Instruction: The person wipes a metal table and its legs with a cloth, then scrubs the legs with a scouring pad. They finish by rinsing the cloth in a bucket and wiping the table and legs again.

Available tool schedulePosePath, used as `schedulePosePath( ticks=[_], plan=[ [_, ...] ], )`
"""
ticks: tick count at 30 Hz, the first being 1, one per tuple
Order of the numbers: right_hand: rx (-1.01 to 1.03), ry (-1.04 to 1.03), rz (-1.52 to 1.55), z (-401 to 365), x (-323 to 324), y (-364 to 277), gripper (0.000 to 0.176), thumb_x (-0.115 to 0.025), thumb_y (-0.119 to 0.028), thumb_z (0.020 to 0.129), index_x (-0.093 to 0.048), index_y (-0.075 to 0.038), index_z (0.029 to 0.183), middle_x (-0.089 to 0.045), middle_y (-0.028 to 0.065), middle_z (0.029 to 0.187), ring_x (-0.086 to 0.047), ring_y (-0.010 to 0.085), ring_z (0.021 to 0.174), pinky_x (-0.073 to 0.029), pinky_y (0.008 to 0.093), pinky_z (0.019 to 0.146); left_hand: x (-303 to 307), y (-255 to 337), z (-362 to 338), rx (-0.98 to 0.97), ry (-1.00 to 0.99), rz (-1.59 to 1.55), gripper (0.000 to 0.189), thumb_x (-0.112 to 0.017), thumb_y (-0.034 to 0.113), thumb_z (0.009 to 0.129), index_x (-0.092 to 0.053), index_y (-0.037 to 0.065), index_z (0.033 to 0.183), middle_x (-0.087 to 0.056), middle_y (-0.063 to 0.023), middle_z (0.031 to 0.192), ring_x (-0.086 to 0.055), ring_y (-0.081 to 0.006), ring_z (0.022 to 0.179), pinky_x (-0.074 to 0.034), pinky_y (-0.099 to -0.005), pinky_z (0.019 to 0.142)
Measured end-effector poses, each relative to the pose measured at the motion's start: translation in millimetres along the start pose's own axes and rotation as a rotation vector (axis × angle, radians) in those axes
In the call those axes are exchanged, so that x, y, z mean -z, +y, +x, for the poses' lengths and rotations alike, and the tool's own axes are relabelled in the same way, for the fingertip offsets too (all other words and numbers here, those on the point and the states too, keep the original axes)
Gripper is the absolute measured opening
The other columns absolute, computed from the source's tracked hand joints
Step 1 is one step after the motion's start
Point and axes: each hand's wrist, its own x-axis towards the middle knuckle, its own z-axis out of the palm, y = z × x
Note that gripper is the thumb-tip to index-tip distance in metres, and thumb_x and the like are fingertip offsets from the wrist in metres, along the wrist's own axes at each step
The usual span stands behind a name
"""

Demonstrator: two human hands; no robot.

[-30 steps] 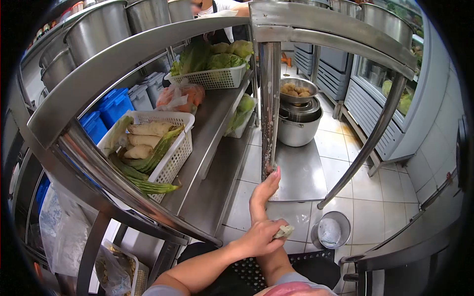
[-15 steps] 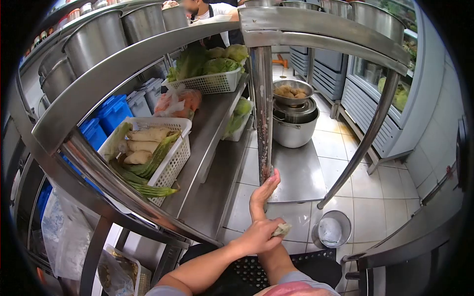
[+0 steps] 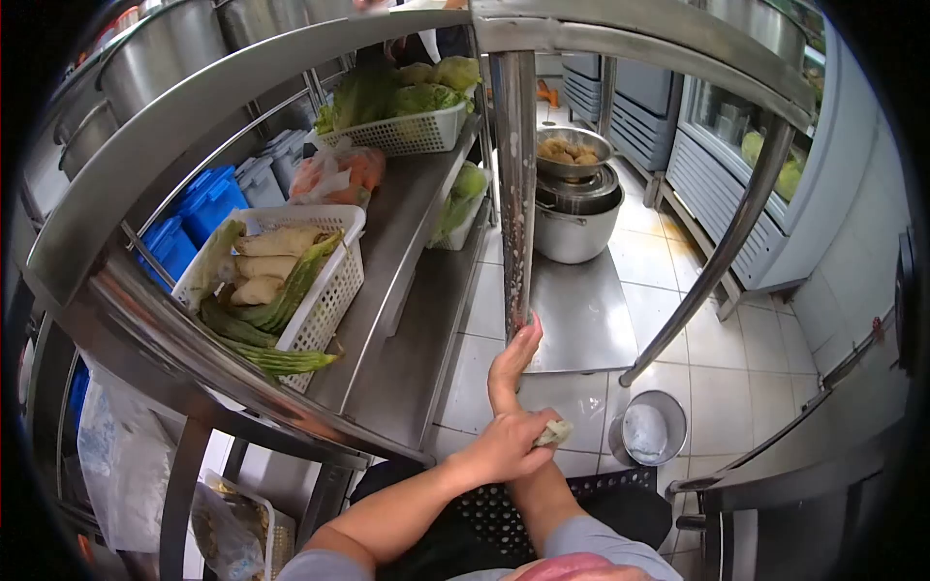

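Observation:
My left hand (image 3: 506, 447) is closed on a pale, crumpled cloth (image 3: 554, 433) and rests across my right forearm near the wrist. Beyond it, my right hand (image 3: 513, 360) reaches forward with its fingers stretched out, seen edge-on. Its fingertips are at the lower part of a wet, spotted steel post (image 3: 516, 194); whether they press on it is hard to tell. The cloth sticks out on the right side of my left fist.
White baskets of long vegetables (image 3: 354, 281) and leafy greens (image 3: 417, 133) stand on a steel shelf (image 3: 387, 232) at left. A large pot (image 3: 576, 235) sits beyond the post. A metal bucket (image 3: 668, 431) stands on the floor at right.
The view has tilted and shifted, so the shelf and pot sit higher in it. Both hands keep nearly the same pose, with the cloth still in my left hand.

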Motion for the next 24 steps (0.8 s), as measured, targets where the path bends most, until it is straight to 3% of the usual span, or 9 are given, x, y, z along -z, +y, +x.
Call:
schedulePosePath(
  ticks=[2, 4, 8, 11, 15, 18, 21, 23, 24],
  plan=[
    [-0.079, 0.079, -0.086, -12.6, 3.3, 64.4, 0.058, -0.03, -0.045, 0.103, -0.053, 0.002, 0.127, -0.054, 0.0258, 0.124, -0.047, 0.0395, 0.118, -0.034, 0.0463, 0.101, 0.4, -4.1, -0.2, -0.012, 0.011, 0.015, 0.028, -0.064, 0.014, 0.08, -0.059, 0.003, 0.105, -0.064, -0.0213, 0.082, -0.064, -0.0404, 0.079, -0.05, -0.0448, 0.07],
    [-0.234, -0.014, -0.151, -27.2, 26.7, 85.2, 0.058, -0.03, -0.045, 0.103, -0.053, 0.002, 0.128, -0.053, 0.0258, 0.126, -0.047, 0.0388, 0.119, -0.033, 0.0459, 0.102, -0.1, -8.1, -2.1, 0.002, 0.014, 0.05, 0.026, -0.064, 0.014, 0.08, -0.06, 0.003, 0.104, -0.064, -0.0208, 0.081, -0.065, -0.04, 0.078, -0.051, -0.0443, 0.071],
    [-0.364, -0.008, -0.226, -12.2, 12.9, 54.2, 0.059, -0.029, -0.046, 0.103, -0.053, 0.002, 0.128, -0.052, 0.0256, 0.127, -0.044, 0.0389, 0.121, -0.032, 0.0466, 0.103, 1.3, -3.6, -0.3, 0.084, -0.012, 0.01, 0.025, -0.065, 0.014, 0.08, -0.061, 0.003, 0.103, -0.065, -0.0203, 0.082, -0.065, -0.0392, 0.079, -0.051, -0.0432, 0.071],
    [-0.131, -0.043, 0.047, 0.2, 2.7, -29.6, 0.06, -0.03, -0.047, 0.103, -0.052, 0.003, 0.128, -0.052, 0.0252, 0.127, -0.041, 0.0394, 0.125, -0.029, 0.0476, 0.105, 5.7, 0.6, 6.3, 0.09, -0.024, -0.002, 0.025, -0.065, 0.014, 0.081, -0.061, 0.003, 0.103, -0.066, -0.0201, 0.085, -0.066, -0.0384, 0.081, -0.052, -0.0427, 0.073],
    [-0.072, -0.015, -0.021, -21.3, 3.3, -8.8, 0.065, -0.033, -0.047, 0.102, -0.033, 0.004, 0.143, -0.026, 0.0261, 0.151, -0.024, 0.0364, 0.14, -0.018, 0.0434, 0.115, 3.5, 1.7, 2.8, 0.074, 0.02, -0.014, 0.024, -0.066, 0.013, 0.081, -0.06, 0.003, 0.103, -0.067, -0.019, 0.086, -0.068, -0.0374, 0.085, -0.052, -0.0425, 0.075],
    [-0.299, -0.008, -0.133, -48.6, 15.5, 69.5, 0.068, -0.033, -0.05, 0.101, -0.034, 0.003, 0.143, -0.031, 0.0243, 0.145, -0.028, 0.0341, 0.134, -0.022, 0.0417, 0.111, 7.7, 1.2, 2.4, 0.093, 0.024, -0.015, 0.025, -0.066, 0.012, 0.081, -0.06, 0.003, 0.103, -0.066, -0.0214, 0.096, -0.065, -0.0388, 0.095, -0.051, -0.0429, 0.081],
    [-0.497, -0.045, -0.134, -55.7, 18.5, 76.9, 0.07, -0.033, -0.053, 0.1, -0.034, 0.003, 0.142, -0.035, 0.0225, 0.138, -0.033, 0.0318, 0.127, -0.026, 0.04, 0.107, 12.4, -3.0, 3.6, 0.025, 0.064, 0.021, 0.026, -0.067, 0.011, 0.08, -0.06, 0.002, 0.103, -0.059, -0.0268, 0.116, -0.058, -0.0418, 0.111, -0.048, -0.0431, 0.091],
    [-0.554, -0.058, -0.037, -51.5, 10.2, 57.8, 0.072, -0.033, -0.055, 0.099, -0.034, 0.003, 0.142, -0.037, 0.0213, 0.134, -0.036, 0.0302, 0.123, -0.029, 0.0389, 0.104, 9.2, -2.2, 0.7, 0.003, 0.084, 0.019, 0.025, -0.066, 0.01, 0.08, -0.06, 0.001, 0.102, -0.059, -0.0257, 0.108, -0.059, -0.0409, 0.105, -0.047, -0.0428, 0.091],
    [-0.58, -0.057, 0.009, -48.7, 7.0, 48.4, 0.072, -0.034, -0.055, 0.099, -0.035, 0.003, 0.142, -0.039, 0.0207, 0.132, -0.037, 0.0295, 0.121, -0.03, 0.0383, 0.102, 9.6, 0.5, 0.9, 0.01, 0.076, 0.007, 0.024, -0.065, 0.009, 0.08, -0.059, 0.0, 0.102, -0.062, -0.0227, 0.093, -0.063, -0.039, 0.094, -0.047, -0.0424, 0.088]
  ],
)
